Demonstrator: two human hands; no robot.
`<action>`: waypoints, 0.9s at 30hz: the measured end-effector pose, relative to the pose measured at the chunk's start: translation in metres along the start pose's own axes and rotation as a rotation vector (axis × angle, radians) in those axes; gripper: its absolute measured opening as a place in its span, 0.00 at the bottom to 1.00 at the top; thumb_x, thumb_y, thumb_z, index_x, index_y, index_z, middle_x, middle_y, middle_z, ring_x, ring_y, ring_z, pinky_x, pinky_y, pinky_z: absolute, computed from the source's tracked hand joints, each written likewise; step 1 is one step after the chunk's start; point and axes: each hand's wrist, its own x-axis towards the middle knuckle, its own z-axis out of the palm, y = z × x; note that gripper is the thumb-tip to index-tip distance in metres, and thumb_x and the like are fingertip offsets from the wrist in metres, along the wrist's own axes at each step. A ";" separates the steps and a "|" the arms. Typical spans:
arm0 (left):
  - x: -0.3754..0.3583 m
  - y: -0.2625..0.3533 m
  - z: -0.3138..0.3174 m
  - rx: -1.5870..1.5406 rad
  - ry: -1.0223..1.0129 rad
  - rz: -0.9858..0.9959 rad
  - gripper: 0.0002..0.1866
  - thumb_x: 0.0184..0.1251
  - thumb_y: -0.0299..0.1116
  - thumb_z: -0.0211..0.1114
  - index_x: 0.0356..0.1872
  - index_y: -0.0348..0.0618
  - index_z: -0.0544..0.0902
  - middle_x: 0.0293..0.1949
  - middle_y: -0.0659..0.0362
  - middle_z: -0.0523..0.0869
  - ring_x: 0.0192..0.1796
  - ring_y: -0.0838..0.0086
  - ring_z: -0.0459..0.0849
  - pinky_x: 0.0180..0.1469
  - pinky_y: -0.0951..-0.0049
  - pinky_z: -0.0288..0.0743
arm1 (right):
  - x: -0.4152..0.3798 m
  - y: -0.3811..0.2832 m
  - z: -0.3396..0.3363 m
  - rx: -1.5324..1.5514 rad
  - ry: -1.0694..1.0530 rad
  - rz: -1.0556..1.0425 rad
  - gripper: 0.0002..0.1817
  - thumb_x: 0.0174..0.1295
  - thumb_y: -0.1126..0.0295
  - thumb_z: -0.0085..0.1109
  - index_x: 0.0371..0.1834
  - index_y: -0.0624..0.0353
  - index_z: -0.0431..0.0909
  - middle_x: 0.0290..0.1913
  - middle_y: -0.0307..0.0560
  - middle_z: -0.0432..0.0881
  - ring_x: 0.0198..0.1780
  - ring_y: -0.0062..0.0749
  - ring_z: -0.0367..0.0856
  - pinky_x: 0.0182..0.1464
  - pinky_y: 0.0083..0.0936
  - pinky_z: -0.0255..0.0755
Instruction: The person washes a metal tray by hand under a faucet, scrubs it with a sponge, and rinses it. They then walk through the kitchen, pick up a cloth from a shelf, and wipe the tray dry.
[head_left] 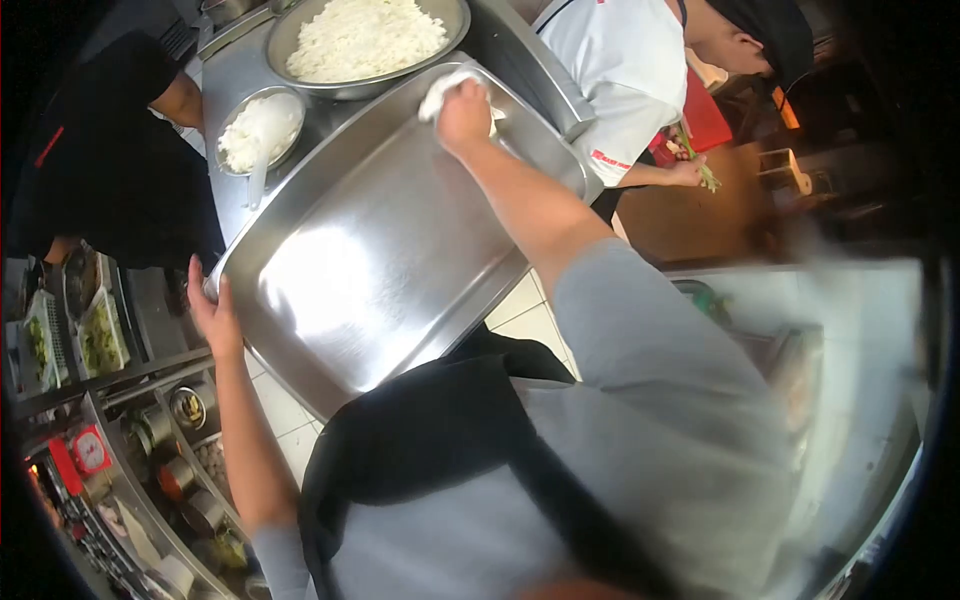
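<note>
A large, deep metal tray [400,230] lies tilted in front of me, its inside bare and shiny. My left hand [215,308] grips the tray's left rim, thumb and fingers on either side of it. At the far right corner of the tray, my right hand [466,118] presses a white cloth [447,92] against the inner wall. Just beyond the tray stands a wide metal bowl [283,72] heaped with white rice [365,40]. Left of that, a smaller bowl [222,165] holds more rice with a white rice paddle [262,165] on top.
One person in black [110,160] stands at the left. Another in a white shirt [625,80] is at the right, holding green stalks [708,178] near a red board [706,118]. Lower left are shelves with food containers and a red scale [90,450]. A white counter [860,330] is at the right.
</note>
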 end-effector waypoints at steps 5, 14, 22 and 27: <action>-0.018 0.006 0.002 -0.317 -0.054 -0.486 0.22 0.67 0.39 0.52 0.55 0.32 0.66 0.50 0.52 0.75 0.51 0.70 0.73 0.53 0.73 0.66 | -0.010 0.011 0.007 -0.213 -0.205 -0.061 0.13 0.57 0.69 0.44 0.39 0.61 0.78 0.48 0.51 0.70 0.50 0.43 0.67 0.51 0.33 0.65; -0.033 -0.037 0.001 -0.428 -0.004 -0.522 0.23 0.66 0.42 0.54 0.52 0.32 0.67 0.46 0.52 0.76 0.46 0.70 0.74 0.50 0.71 0.67 | -0.096 -0.144 0.003 0.381 -0.349 -0.123 0.11 0.59 0.72 0.37 0.39 0.65 0.68 0.41 0.63 0.74 0.45 0.53 0.74 0.47 0.42 0.69; -0.050 0.006 -0.008 -0.312 -0.063 -0.526 0.30 0.65 0.39 0.53 0.66 0.49 0.56 0.64 0.50 0.60 0.60 0.63 0.66 0.56 0.66 0.67 | -0.023 -0.040 0.028 0.436 -0.302 -0.216 0.10 0.46 0.64 0.56 0.26 0.59 0.78 0.33 0.58 0.76 0.41 0.49 0.75 0.44 0.40 0.69; -0.094 0.031 -0.021 -0.359 -0.213 -0.417 0.31 0.65 0.32 0.51 0.68 0.45 0.52 0.67 0.52 0.55 0.66 0.65 0.59 0.62 0.67 0.58 | 0.001 0.037 0.028 0.013 -0.152 -0.253 0.10 0.50 0.67 0.52 0.32 0.57 0.79 0.40 0.48 0.77 0.46 0.40 0.73 0.49 0.36 0.65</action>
